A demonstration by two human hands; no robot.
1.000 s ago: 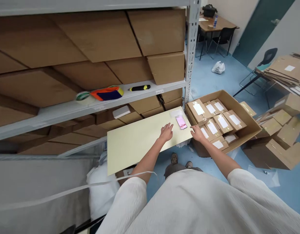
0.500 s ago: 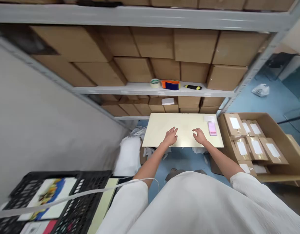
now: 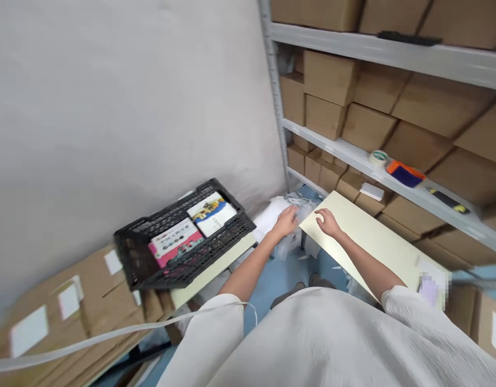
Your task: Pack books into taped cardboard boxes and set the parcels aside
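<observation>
My left hand (image 3: 286, 221) hangs in the air with its fingers apart and holds nothing. Below it lie white bags and scraps (image 3: 272, 215) on the floor by the wall. Over the near left corner of the pale yellow table (image 3: 364, 236) is my right hand (image 3: 327, 221), fingers apart and a little bent, holding nothing. To the left, a black plastic crate (image 3: 227, 232) holds a blue, yellow and white book (image 3: 217, 220) and pink and white books (image 3: 177, 242). A blurred-out phone (image 3: 431, 289) lies at the table's right end.
Metal shelves (image 3: 328, 145) full of cardboard boxes stand at the right, with a tape roll (image 3: 379, 157), an orange and blue item (image 3: 404, 174) and a black and yellow cutter (image 3: 448, 200). Labelled cartons (image 3: 90, 301) lie at lower left. A white cord (image 3: 151, 325) crosses the lower left.
The view has swung left, bringing the crate nearer the middle and the shelves to the right. My left hand is now off the table, over the white bags. Both hands remain without anything in them.
</observation>
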